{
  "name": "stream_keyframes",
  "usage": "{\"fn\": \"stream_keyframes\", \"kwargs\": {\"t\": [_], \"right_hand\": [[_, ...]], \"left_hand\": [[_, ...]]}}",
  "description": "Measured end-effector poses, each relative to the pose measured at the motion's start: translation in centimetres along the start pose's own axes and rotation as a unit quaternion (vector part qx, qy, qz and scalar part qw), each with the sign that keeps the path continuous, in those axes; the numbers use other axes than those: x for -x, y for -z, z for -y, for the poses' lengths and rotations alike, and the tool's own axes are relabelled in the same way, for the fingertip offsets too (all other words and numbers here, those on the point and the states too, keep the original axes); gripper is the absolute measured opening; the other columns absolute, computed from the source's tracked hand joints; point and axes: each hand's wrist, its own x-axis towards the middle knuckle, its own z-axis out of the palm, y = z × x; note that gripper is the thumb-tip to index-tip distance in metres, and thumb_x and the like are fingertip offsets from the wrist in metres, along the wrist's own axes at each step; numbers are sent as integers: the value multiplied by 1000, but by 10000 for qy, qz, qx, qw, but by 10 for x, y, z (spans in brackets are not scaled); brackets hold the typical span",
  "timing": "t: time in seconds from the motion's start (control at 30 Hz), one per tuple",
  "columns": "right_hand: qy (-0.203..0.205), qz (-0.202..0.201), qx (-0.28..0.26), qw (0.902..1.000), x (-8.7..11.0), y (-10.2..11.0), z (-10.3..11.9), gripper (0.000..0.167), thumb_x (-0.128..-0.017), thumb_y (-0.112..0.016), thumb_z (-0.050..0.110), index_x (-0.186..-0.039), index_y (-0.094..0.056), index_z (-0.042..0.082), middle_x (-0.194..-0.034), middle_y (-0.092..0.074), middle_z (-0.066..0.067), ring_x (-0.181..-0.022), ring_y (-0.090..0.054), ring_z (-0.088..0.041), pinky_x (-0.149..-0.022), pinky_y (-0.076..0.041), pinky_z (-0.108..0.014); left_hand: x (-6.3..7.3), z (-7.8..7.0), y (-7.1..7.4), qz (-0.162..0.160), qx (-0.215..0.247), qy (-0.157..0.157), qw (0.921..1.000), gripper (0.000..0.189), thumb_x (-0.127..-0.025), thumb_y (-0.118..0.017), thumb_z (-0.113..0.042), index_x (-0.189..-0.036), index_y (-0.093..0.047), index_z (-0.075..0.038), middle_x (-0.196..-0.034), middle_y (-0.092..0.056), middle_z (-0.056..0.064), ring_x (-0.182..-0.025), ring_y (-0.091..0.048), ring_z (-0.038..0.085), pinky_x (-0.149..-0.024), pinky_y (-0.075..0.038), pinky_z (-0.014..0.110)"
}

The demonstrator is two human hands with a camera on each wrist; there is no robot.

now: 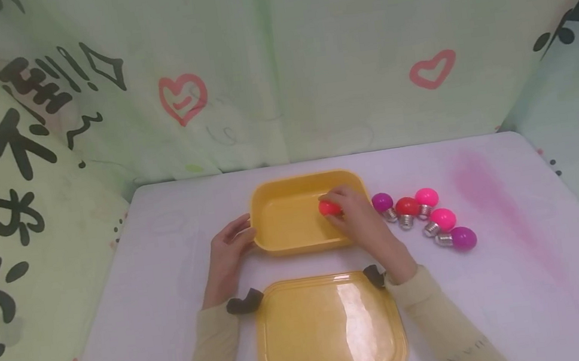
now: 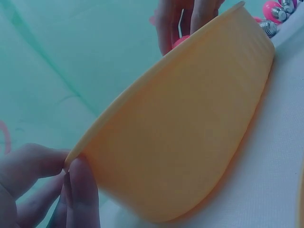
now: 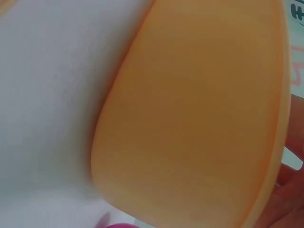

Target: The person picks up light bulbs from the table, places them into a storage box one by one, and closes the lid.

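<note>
A yellow plastic box (image 1: 289, 247) stands on the table, and my left hand (image 1: 228, 257) pinches its left rim between thumb and fingers. In the left wrist view the fingers (image 2: 83, 194) lie against the outside just under the rim. My right hand (image 1: 362, 220) reaches over the box's right side and holds a red light bulb (image 1: 328, 207) by the fingertips, inside the rim's outline. The bulb's base is hidden by the hand. In the right wrist view the box wall (image 3: 190, 118) covers most of the held bulb's place.
Right of the box lie several bulbs with silver screw bases: a purple bulb (image 1: 381, 202), a red bulb (image 1: 407, 206), a pink bulb (image 1: 426, 197) and others. A flat yellow lid (image 1: 308, 332) lies in front, between the forearms. A printed curtain (image 1: 314, 117) hangs behind the table.
</note>
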Motion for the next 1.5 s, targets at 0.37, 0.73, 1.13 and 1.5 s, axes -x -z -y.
{"fn": "stream_keyframes", "kwargs": {"t": [0.37, 0.73, 1.13, 1.5], "right_hand": [[41, 138, 211, 9997, -10, -9, 8, 36, -87, -74, 8, -122, -67, 3, -122, -65, -17, -114, -62, -35, -100, -51, -47], [143, 404, 74, 9991, -16, -21, 15, 35, -88, -73, 7, -121, -66, 0, -116, -66, -17, -109, -64, -32, -99, -52, -45], [508, 400, 165, 9978, -22, -33, 22, 31, -88, -72, 5, -118, -67, -1, -111, -66, -16, -104, -65, -31, -97, -53, -43], [514, 554, 116, 9971, -23, -40, 24, 34, -89, -72, 8, -122, -65, -1, -113, -66, -16, -105, -63, -31, -98, -52, -43]], "left_hand": [[-2, 4, 0, -40, -25, -70, 10000, 42, -87, -76, -19, -127, -66, -14, -128, -63, 7, -109, -65, 19, -91, -56, 27], [-3, 4, 0, -90, -143, 0, 9999, 38, -89, -74, -19, -127, -66, -16, -128, -63, 5, -111, -64, 20, -91, -56, 26], [-1, 3, -1, -81, -119, -9, 9999, 36, -90, -73, -18, -126, -66, -17, -127, -63, 4, -111, -64, 21, -91, -56, 26], [-1, 3, 0, -37, -86, -78, 9999, 38, -90, -72, -17, -127, -65, -15, -129, -63, 6, -111, -64, 21, -91, -56, 26]]}}
